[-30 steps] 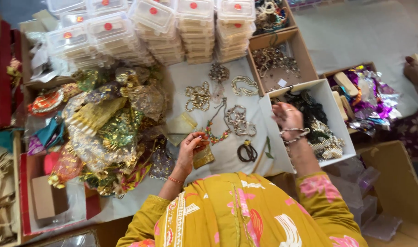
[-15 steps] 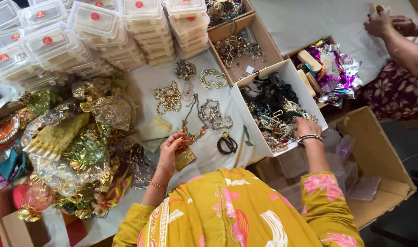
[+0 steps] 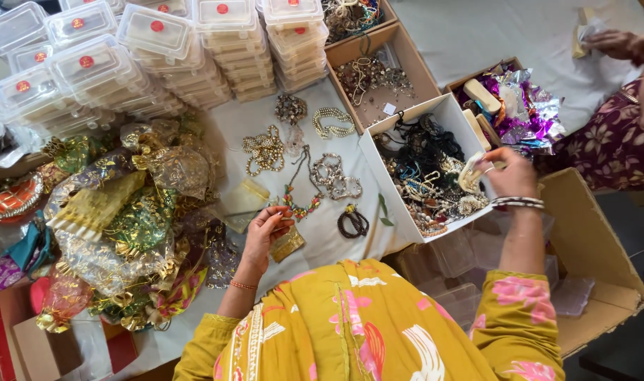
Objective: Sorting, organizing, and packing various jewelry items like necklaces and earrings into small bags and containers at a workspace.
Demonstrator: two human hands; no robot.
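— What is your left hand point(image 3: 269, 229) gripping?

— You are pinching the end of a beaded necklace point(image 3: 299, 200), strung with red, green and orange beads. It is lying on the white cloth point(image 3: 244, 123) and running from your fingers toward one o'clock, between the small gold pouch point(image 3: 288, 244) and the silver bangles point(image 3: 334, 176). Your fingers are curling closed around its end.

— And your right hand point(image 3: 509, 173)?

— It is hovering over the three o'clock edge of the white box point(image 3: 399, 219) full of tangled jewellery. Your fingers are closing on a cream, pearly piece point(image 3: 470, 171), lifted clear of the heap.

— Anything near the necklace?

— A dark bead bracelet point(image 3: 353, 222) is lying just at its four o'clock, apart from it.
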